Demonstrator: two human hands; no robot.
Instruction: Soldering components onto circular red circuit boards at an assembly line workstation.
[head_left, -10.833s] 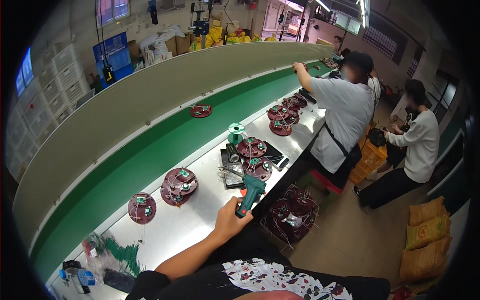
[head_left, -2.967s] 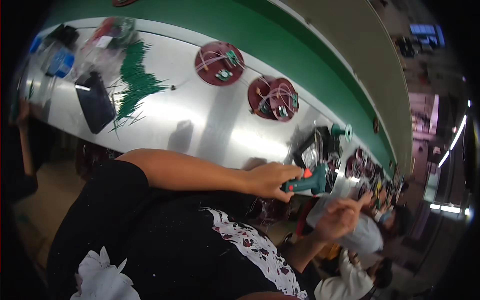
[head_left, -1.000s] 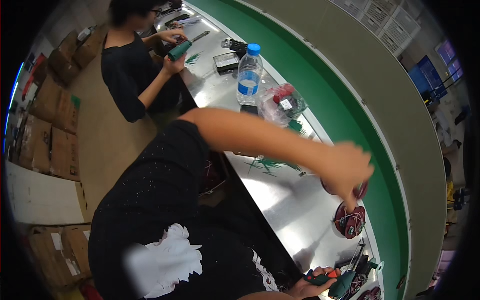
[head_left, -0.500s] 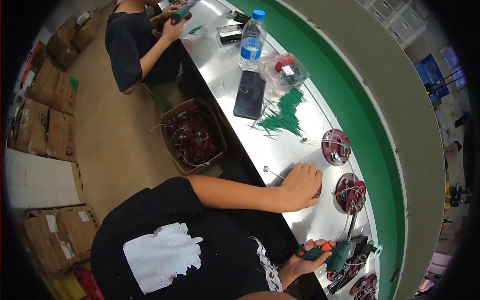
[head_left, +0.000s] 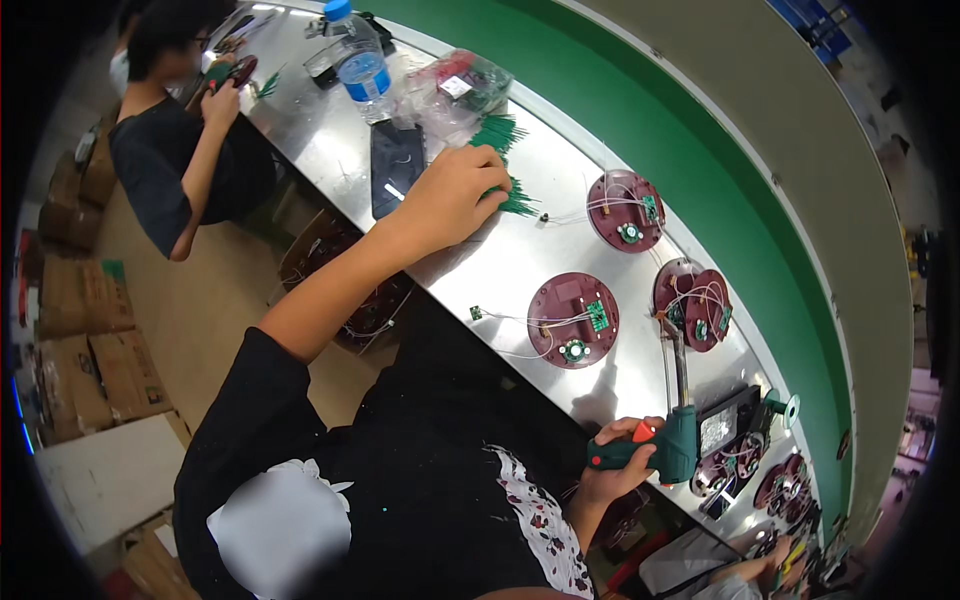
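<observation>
Right hand (head_left: pixel 618 465) grips a green soldering gun (head_left: pixel 679 447) over the workbench (head_left: pixel 465 270)'s near edge; left hand (head_left: pixel 452 195), hold unclear, curls at green wires (head_left: pixel 497 132), seemingly picking, needing a fine pinch.

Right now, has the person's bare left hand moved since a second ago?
Yes. The left hand has moved leftward along the shiny metal table, away from the round maroon discs, to the thin green strands beside the flat black phone.
</observation>
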